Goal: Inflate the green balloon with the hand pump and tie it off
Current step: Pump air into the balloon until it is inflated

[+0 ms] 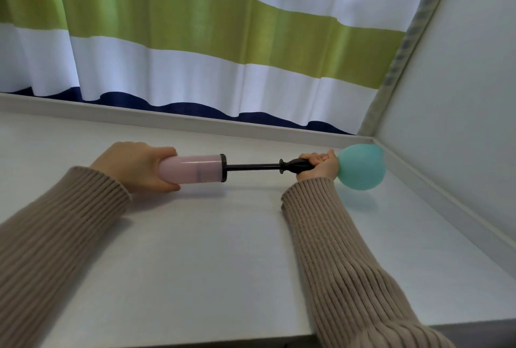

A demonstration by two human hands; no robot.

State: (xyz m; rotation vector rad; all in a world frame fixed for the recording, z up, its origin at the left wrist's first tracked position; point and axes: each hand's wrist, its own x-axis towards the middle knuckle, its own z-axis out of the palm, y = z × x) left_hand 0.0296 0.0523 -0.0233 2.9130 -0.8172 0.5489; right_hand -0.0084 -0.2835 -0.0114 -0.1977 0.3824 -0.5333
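While I watch from my remote seat, largest thing first:

Curtain: the striped curtain (195, 40) hangs behind the far edge, with a pale side panel (460, 82) closing off the right.

Surface: a white surface (223, 250) carries both forearms and the work, which sits near its far right corner.

Pump: the hand pump (195, 168) lies level; its pink barrel points left and the black rod is drawn well out toward the right.

Balloon: the green balloon (361, 167) is partly filled, rounded, just beyond my right fist and close to the side panel.

Left hand: my left hand (136, 166) is wrapped around the barrel.

Right hand: my right hand (318, 166) is clenched on the black end of the pump; the balloon's neck is hidden inside that grip.

Step in hand: pumping, I judge. I'd drive barrel and rod together in a straight line, keep the right fist tight so the neck cannot slip, and use full, even strokes.
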